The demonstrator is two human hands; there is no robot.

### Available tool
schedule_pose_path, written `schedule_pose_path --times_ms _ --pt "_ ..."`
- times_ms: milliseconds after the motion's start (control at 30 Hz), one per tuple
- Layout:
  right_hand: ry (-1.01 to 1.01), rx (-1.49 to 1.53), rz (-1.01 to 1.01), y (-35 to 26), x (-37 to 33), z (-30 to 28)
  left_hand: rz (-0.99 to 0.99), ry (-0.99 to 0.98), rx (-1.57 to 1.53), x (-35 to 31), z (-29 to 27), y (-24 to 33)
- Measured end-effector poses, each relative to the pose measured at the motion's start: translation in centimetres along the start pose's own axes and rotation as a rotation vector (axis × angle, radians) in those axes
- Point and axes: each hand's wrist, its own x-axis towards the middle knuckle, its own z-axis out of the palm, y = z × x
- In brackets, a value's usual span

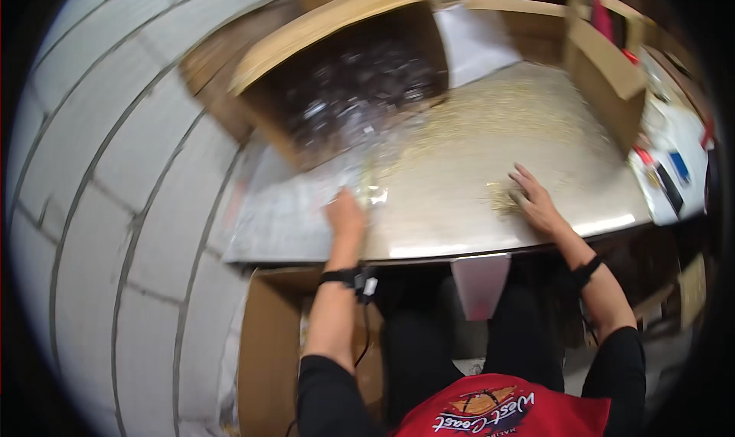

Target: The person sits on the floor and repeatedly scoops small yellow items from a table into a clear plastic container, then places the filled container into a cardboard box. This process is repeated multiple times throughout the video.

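Note:
My left hand (346,213) is over the left part of the tabletop, smeared by motion, so its fingers cannot be read. Just beyond it lie shiny clear plastic pieces (374,190), and I cannot tell whether the hand touches them. My right hand (539,207) rests low over the metal work surface (452,207), fingers apart. Beside its thumb is a small heap of thin golden, pin-like pieces (501,198). Many more of these golden pieces (505,108) are scattered across the far part of the surface.
A cardboard box (264,127) lies on its side at the far left, holding clear plastic pieces (367,81). Cardboard flaps (609,77) border the right. Beyond stand a white sheet (475,42) and, at right, a black object (668,188). Another carton (268,345) is below the table's front edge.

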Motion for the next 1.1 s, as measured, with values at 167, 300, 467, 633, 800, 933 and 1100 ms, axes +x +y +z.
schedule_pose_path --times_ms 167,300,467,633,800,933,1100 --pt "0.261 -0.224 0.22 8.8 0.8 2.0 -0.116 0.087 -0.305 0.5 -2.9 2.3" --pt "0.068 -0.471 0.275 0.6 2.6 5.5 -0.225 0.033 -1.02 -2.0 -5.3 5.1" --pt "-0.114 -0.532 0.011 1.1 4.8 7.2 0.056 -0.41 -1.08 -13.8 -8.2 13.0" --pt "-0.377 -0.296 -0.085 -2.5 3.2 5.1 0.415 -1.101 -1.224 -26.8 -3.7 13.0" --pt "0.013 0.148 0.148 1.4 1.3 2.2 0.496 -1.76 -1.302 -30.3 -3.1 13.1" --pt "-0.038 -0.363 -0.151 0.6 -0.3 5.7 0.464 -1.838 -1.471 -29.7 -3.7 11.6" --pt "-0.242 -0.118 -0.111 -1.5 0.9 4.7 -0.383 -2.018 -1.629 -31.1 -6.6 6.7"
